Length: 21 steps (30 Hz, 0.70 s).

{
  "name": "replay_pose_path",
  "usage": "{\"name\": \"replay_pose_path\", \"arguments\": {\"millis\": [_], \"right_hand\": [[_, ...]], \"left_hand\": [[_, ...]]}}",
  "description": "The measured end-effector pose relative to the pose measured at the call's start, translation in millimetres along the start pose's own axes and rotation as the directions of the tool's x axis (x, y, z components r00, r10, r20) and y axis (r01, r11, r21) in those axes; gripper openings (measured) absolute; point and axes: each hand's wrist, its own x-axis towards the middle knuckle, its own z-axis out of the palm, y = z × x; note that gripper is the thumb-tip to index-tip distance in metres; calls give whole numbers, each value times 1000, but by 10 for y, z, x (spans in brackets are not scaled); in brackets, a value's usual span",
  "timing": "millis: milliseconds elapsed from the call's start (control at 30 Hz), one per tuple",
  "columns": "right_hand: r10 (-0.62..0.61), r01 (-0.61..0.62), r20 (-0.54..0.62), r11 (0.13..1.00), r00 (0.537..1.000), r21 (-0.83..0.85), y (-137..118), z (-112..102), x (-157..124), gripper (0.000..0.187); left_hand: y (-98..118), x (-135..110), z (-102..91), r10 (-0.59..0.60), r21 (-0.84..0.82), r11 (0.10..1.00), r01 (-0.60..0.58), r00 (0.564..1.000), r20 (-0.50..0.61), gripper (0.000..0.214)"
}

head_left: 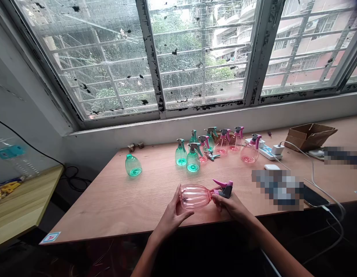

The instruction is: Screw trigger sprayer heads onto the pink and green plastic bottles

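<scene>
A clear pink spray bottle (195, 196) lies sideways in the air over the table's front edge. Around its base end is my left hand (173, 213), thumb below and fingers behind. My right hand (229, 204) grips the neck, by the black and pink spray head (225, 189). Beyond them on the table stand a green spray bottle (193, 158) and another green spray bottle (181, 153), with several pink ones behind and to the right. A green bottle (133, 166) without a spray head stands apart at the left.
Pliers (212, 156) lie among the bottles. At right are a power strip (270, 151) with cables, an open cardboard box (309, 136), a phone (314, 195) and a blurred patch. A second, lighter table (31, 202) stands at left; windows rise behind.
</scene>
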Motion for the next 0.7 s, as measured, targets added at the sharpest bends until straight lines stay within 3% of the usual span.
{"name": "replay_pose_path", "arguments": {"millis": [300,567,700], "right_hand": [[20,-20,-6,1000,1000,-6,-38,32,-22,37],[24,-24,-4,1000,1000,-9,-41,31,-8,37],[40,-40,-4,999,999,-6,-18,12,-8,39]], "left_hand": [[-37,7,2,40,11,999,-40,999,-3,83],[-84,-13,1,16,58,998,-15,1000,-18,103],[-115,-12,3,1,-6,1000,-1,1000,-24,94]]}}
